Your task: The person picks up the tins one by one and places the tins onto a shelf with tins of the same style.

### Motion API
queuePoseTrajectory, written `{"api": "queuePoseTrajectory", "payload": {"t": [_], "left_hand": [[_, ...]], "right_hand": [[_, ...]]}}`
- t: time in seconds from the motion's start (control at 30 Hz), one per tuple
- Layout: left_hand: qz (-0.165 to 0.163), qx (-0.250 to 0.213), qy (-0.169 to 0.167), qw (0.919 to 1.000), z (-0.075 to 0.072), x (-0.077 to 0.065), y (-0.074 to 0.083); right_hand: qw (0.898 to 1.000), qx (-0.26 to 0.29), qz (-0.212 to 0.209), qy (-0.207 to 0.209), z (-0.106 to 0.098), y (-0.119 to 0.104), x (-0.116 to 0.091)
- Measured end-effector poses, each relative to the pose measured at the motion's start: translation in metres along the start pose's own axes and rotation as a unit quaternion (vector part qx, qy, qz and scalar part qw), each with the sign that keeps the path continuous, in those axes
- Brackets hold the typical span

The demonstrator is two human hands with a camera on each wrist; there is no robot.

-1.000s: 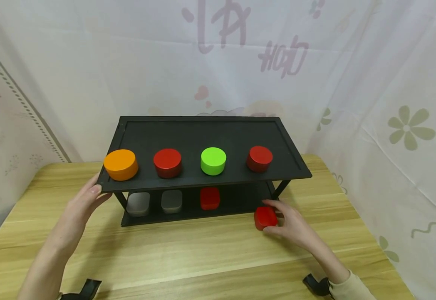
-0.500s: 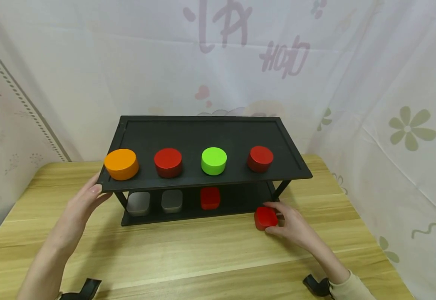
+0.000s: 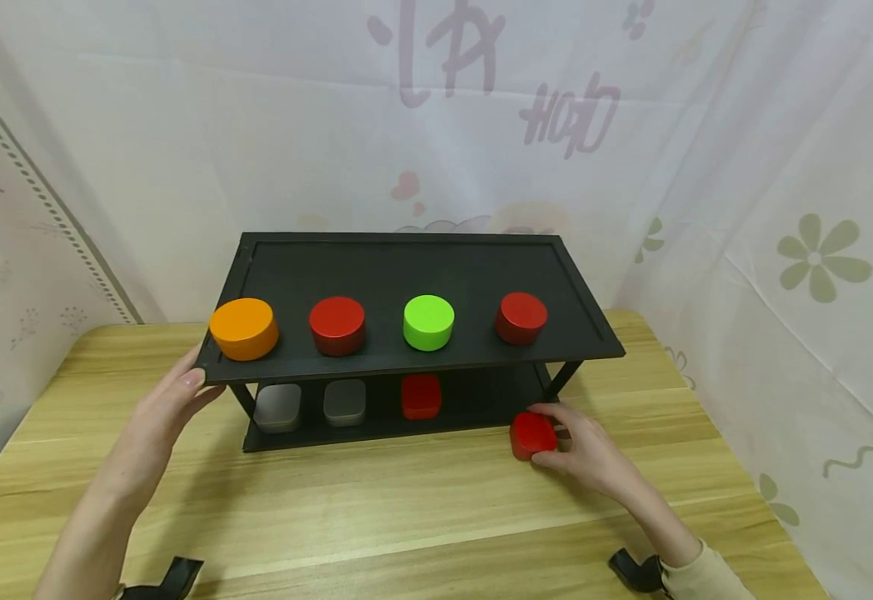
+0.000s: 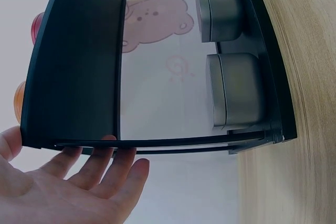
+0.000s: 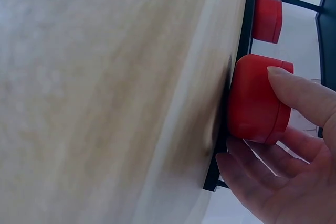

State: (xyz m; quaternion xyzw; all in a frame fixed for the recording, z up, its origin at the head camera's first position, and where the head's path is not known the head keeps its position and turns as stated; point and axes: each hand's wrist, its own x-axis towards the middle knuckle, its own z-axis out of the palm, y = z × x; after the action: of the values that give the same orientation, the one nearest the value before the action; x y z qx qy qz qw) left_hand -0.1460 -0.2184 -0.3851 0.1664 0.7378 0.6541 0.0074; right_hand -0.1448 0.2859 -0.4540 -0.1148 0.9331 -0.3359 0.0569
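A black two-tier rack (image 3: pixel 406 267) stands on the wooden table. My left hand (image 3: pixel 161 417) holds the left end of its upper shelf, thumb by the front corner; in the left wrist view the fingers (image 4: pixel 118 169) reach along the shelf's end. With thumb and fingers, my right hand (image 3: pixel 590 454) pinches a red square tin (image 3: pixel 532 437) by the right front edge of the lower shelf. In the right wrist view this lidded tin (image 5: pixel 256 98) overlaps that edge. Another red square tin (image 3: pixel 421 397) and two grey tins (image 3: pixel 277 408) sit on the lower shelf.
Along the front of the upper shelf stand round tins: an orange tin (image 3: pixel 244 330), a red tin (image 3: pixel 337 326), a green tin (image 3: pixel 428 322) and another red tin (image 3: pixel 521 318). A patterned white cloth (image 3: pixel 294 125) hangs behind. The wooden tabletop (image 3: pixel 376 508) extends in front.
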Motion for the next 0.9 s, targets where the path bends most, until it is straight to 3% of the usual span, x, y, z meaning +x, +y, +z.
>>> {"api": "queuePoseTrajectory", "payload": {"t": [0.4,0.9], "left_hand": [[0.015,-0.004,-0.004,0.9999,0.000,0.001,0.002],[-0.002,0.010,0.005,0.9999,0.000,0.000,0.000]], "right_hand": [[1.000,-0.008,-0.026,0.006,-0.009,-0.007,0.007],[0.998,-0.019,-0.047,0.024,-0.013,-0.011,0.020]]}}
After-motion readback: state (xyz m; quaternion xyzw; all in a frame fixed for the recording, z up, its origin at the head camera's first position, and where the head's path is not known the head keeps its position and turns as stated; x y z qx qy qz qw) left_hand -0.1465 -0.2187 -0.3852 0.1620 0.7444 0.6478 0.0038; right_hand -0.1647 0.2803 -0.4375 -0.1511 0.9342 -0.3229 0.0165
